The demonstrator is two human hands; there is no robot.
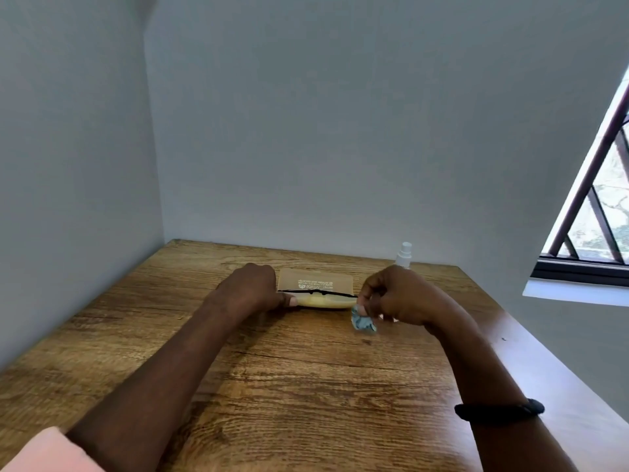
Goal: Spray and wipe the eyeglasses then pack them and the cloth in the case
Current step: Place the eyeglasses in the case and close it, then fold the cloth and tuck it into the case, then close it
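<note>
A tan eyeglass case (pixel 315 282) lies open on the wooden table (pixel 289 376), its flap with white print folded back and a cream lining facing me. A dark frame of the eyeglasses (pixel 320 292) shows along the case's mouth. My left hand (pixel 253 289) grips the left end of the case, thumb on the cream lining. My right hand (pixel 391 296) pinches a crumpled light-blue cloth (pixel 363 321) just right of the case, close above the table. A small clear spray bottle (pixel 404 255) with a white cap stands behind my right hand.
The table sits in a corner, with grey walls at the left and back. A window with dark bars (pixel 592 212) is at the right, its white sill beside the table's right edge. A black band (pixel 500 410) is on my right wrist.
</note>
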